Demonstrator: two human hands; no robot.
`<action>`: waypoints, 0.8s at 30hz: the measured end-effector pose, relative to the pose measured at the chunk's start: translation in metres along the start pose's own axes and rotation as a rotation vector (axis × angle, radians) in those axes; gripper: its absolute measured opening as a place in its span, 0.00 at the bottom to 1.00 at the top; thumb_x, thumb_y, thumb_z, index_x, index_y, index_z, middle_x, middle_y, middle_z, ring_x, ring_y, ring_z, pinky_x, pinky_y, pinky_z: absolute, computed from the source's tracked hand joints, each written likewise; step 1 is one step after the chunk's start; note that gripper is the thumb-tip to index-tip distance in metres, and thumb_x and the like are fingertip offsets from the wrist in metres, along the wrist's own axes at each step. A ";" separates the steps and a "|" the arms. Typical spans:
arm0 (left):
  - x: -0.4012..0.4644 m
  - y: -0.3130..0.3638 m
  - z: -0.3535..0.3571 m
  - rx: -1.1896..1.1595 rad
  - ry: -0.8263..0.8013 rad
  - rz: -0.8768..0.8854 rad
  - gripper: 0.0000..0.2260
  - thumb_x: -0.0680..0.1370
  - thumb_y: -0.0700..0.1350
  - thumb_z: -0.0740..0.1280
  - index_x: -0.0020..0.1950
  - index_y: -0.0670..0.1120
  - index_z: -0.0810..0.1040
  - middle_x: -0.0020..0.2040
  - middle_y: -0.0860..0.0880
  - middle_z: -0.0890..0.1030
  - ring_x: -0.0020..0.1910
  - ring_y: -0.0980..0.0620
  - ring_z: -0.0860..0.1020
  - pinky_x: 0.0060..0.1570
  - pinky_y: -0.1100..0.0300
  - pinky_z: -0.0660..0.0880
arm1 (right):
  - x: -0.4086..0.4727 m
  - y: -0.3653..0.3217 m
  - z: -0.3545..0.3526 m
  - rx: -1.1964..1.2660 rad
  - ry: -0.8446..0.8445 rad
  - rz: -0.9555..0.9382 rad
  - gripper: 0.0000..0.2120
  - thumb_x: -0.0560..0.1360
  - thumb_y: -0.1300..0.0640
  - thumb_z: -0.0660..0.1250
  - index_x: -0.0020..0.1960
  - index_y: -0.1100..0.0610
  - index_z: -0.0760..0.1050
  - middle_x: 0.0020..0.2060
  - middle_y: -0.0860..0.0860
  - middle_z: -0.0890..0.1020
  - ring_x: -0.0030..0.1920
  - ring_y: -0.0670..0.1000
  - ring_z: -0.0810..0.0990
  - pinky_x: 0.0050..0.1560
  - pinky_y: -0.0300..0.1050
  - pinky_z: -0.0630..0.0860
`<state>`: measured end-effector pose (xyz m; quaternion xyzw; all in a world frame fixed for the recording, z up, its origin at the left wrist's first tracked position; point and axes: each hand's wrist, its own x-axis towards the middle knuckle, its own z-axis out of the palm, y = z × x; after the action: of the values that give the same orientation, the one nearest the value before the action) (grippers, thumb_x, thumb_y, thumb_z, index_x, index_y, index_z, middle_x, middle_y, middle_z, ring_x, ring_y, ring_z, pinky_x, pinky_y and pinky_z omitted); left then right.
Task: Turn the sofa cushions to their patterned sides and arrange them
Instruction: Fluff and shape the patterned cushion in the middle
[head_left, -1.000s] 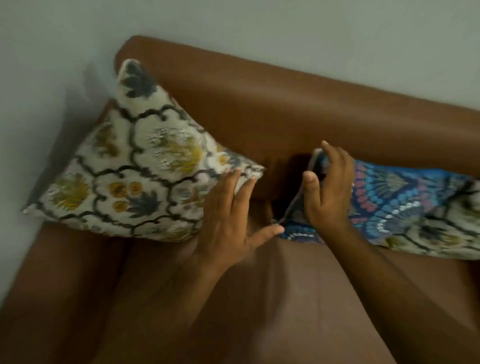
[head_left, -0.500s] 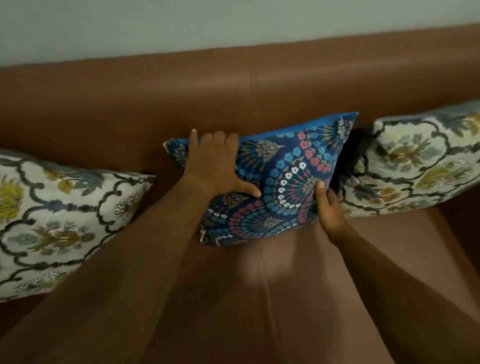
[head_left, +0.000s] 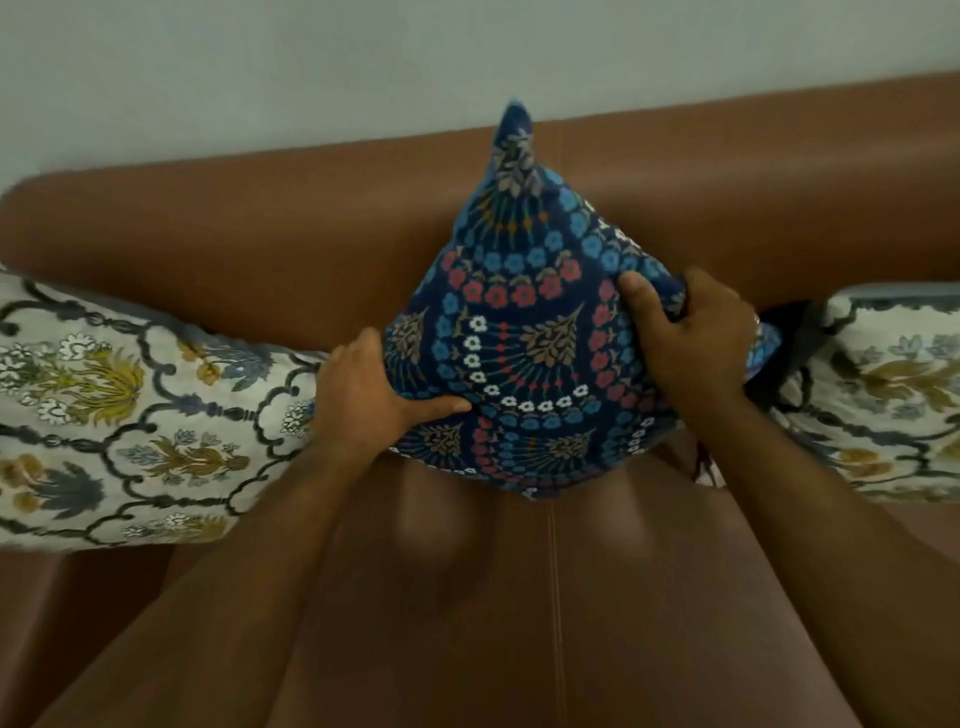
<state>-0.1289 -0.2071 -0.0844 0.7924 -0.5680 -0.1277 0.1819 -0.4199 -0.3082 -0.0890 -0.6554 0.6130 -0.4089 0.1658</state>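
The sofa (head_left: 260, 244) looks like smooth brown leather or leatherette with a soft sheen. The blue cushion (head_left: 524, 332) and both cream cushions (head_left: 130, 410) (head_left: 893, 395) are matt printed cloth.

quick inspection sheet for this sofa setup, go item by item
surface: brown leather sofa, seat bare in front of the cushions
job's things: blue patterned cushion in the middle, stood on one corner, pattern facing out; cream floral cushion at left, leaning on the backrest, pattern out; second cream floral cushion at right, partly out of frame, pattern out
clutter: nothing seen
grippers: left hand grips the blue cushion's left edge; right hand grips its right side
cables: nothing seen
surroundings: plain pale wall behind the sofa
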 end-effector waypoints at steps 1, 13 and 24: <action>0.002 -0.002 0.005 -0.005 -0.011 -0.018 0.53 0.49 0.85 0.64 0.55 0.44 0.73 0.51 0.44 0.81 0.53 0.42 0.80 0.48 0.44 0.79 | 0.005 0.000 -0.002 -0.050 -0.004 -0.045 0.29 0.74 0.23 0.52 0.33 0.47 0.57 0.27 0.44 0.64 0.31 0.55 0.70 0.36 0.53 0.62; 0.000 -0.027 0.019 -0.032 -0.086 -0.008 0.51 0.53 0.86 0.60 0.52 0.42 0.71 0.47 0.43 0.78 0.48 0.42 0.78 0.42 0.45 0.76 | -0.030 0.016 0.009 -0.102 -0.093 -0.012 0.34 0.78 0.26 0.45 0.48 0.55 0.72 0.44 0.51 0.77 0.49 0.58 0.76 0.49 0.54 0.71; 0.029 -0.019 0.007 -0.131 -0.093 0.056 0.52 0.50 0.87 0.57 0.49 0.42 0.77 0.42 0.50 0.81 0.41 0.50 0.78 0.39 0.55 0.73 | -0.025 0.013 0.027 0.107 0.132 0.123 0.26 0.83 0.35 0.49 0.36 0.54 0.63 0.31 0.43 0.67 0.36 0.54 0.71 0.38 0.61 0.70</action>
<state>-0.1059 -0.2296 -0.0986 0.7560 -0.5881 -0.1960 0.2104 -0.4070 -0.2953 -0.1231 -0.5781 0.6391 -0.4725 0.1846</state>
